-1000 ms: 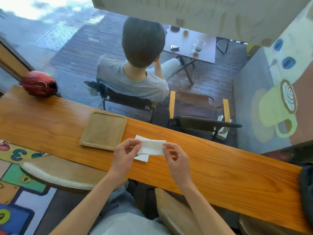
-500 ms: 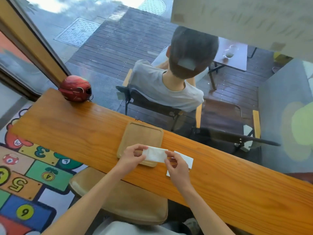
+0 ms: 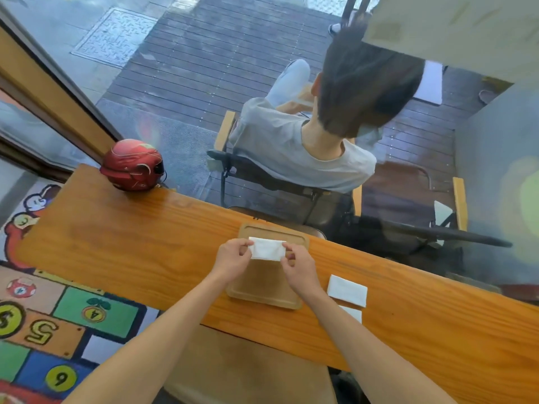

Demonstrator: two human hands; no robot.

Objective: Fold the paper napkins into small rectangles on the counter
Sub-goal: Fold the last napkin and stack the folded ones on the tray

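Observation:
A white folded paper napkin is held over the wooden tray, which lies on the wooden counter. My left hand pinches the napkin's left end and my right hand pinches its right end. To the right of the tray a second folded napkin lies flat on the counter, with another white napkin partly under it near the counter's front edge.
A red helmet sits at the counter's far left corner. Beyond the glass a person in a grey shirt sits on a chair. A padded stool stands below the counter, above a numbered play mat.
Both hands carried the folded napkin left from the counter spot to over the tray. The other napkins stayed on the counter. The camera view swung left.

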